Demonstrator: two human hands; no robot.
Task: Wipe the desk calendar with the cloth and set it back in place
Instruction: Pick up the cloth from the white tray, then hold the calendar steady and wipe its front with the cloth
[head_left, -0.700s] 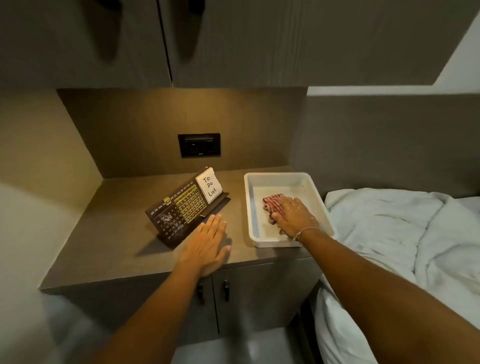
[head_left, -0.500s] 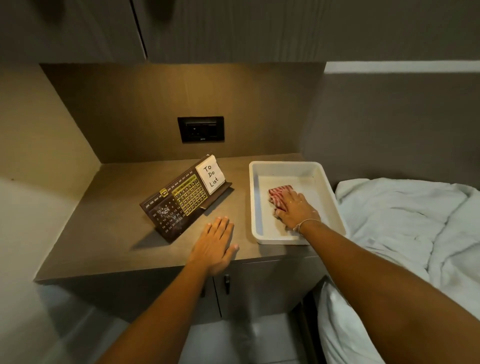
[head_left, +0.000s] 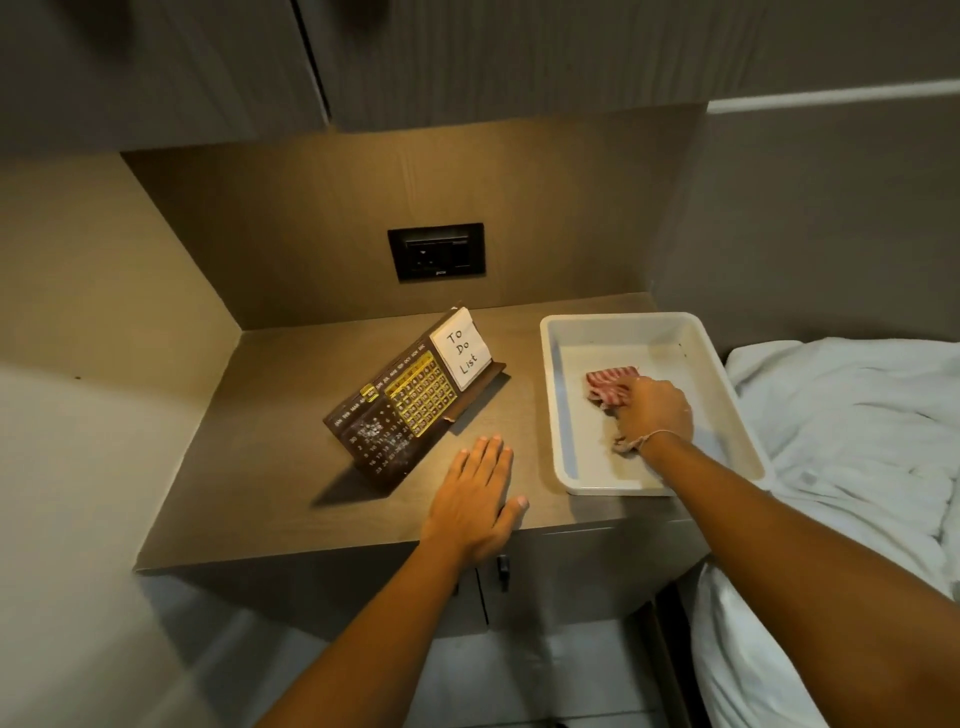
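A dark brown desk calendar (head_left: 400, 408) with a gold date grid and a white "To Do List" note stands tilted on the brown cabinet top (head_left: 270, 426); pale dusty smears mark its lower left face. My left hand (head_left: 475, 499) lies flat and open on the top just in front of it, not touching it. A red-and-white striped cloth (head_left: 609, 387) lies in the white tray (head_left: 631, 325). My right hand (head_left: 652, 413) is curled down over the cloth's near end, fingers closing on it.
A black wall socket (head_left: 436, 252) sits in the back panel above the cabinet top. Overhead cupboards (head_left: 467, 52) hang above. A bed with rumpled white bedding (head_left: 852, 431) adjoins the tray on the right. Cabinet doors with small dark handles (head_left: 501, 566) lie below.
My right hand has curled its fingers over the cloth in the tray. The left hand stays flat in front of the calendar. The camera has tilted down and shifted slightly.
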